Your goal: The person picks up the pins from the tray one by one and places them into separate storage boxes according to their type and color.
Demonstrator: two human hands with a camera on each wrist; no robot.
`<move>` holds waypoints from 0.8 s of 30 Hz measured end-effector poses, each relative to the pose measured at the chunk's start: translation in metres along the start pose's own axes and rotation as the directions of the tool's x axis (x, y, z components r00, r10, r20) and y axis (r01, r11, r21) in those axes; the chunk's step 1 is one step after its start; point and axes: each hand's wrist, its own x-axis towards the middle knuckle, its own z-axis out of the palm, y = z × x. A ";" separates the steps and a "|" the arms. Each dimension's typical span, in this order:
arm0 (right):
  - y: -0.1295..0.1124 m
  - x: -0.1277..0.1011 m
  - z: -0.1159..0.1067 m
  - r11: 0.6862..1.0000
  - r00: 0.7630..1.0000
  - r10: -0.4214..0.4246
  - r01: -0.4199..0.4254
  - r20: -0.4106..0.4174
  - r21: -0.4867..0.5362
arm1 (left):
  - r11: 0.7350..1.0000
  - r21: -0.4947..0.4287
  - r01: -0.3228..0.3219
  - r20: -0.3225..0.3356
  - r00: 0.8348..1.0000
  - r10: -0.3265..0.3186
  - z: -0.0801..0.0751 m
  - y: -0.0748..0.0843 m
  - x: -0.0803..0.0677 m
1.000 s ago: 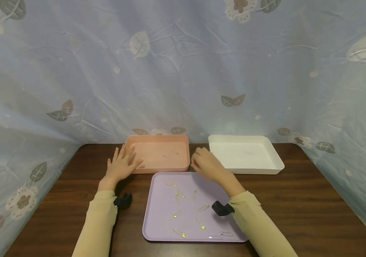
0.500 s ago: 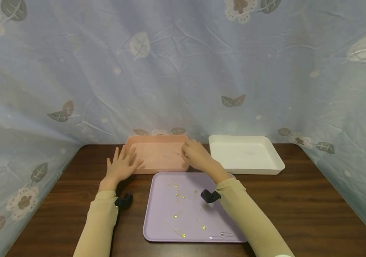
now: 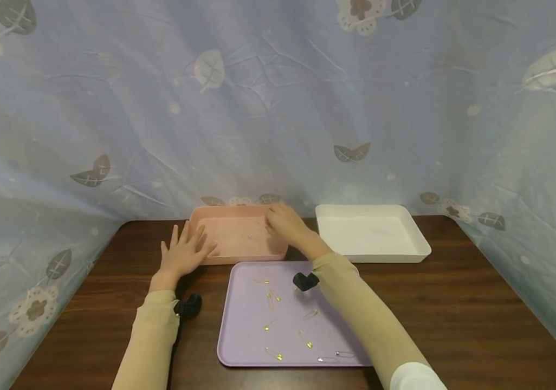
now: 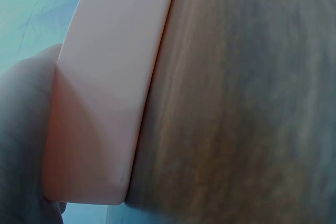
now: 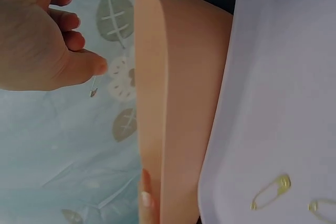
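While the right grip (image 5: 44, 51) pinches it, a safety pin (image 5: 93, 93) partly protrudes.

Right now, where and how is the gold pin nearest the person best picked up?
Probably pinch that pin by its cap, from above at its right end: it lies flat on the tray, and the cap there is its broadest part.

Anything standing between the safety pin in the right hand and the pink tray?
Nothing visible: the right hand pinches the safety pin above the pink tray, and the left hand is at its left edge, away from the pin.
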 end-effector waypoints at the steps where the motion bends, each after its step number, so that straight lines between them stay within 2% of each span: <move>1: 0.000 0.003 0.002 1.000 1.000 -0.001 0.001 0.004 0.001 | 1.000 -0.001 0.004 0.001 1.000 -0.004 0.000 0.000 0.000; 8: -0.001 0.018 0.014 1.000 0.998 0.012 -0.012 0.054 0.005 | 1.000 0.001 0.002 0.007 1.000 -0.002 -0.001 0.001 0.000; 14: -0.002 0.029 0.025 0.998 0.993 0.060 -0.061 0.100 0.008 | 1.000 -0.011 -0.008 0.003 1.000 0.008 -0.001 0.001 0.002; 18: -0.003 0.038 0.032 0.994 0.980 0.112 -0.111 0.164 -0.020 | 1.000 -0.010 -0.004 0.005 1.000 0.004 -0.002 0.002 0.002; 24: -0.007 0.047 0.035 0.987 0.963 0.164 -0.160 0.216 -0.034 | 1.000 -0.008 -0.001 0.002 1.000 0.001 -0.002 0.002 0.001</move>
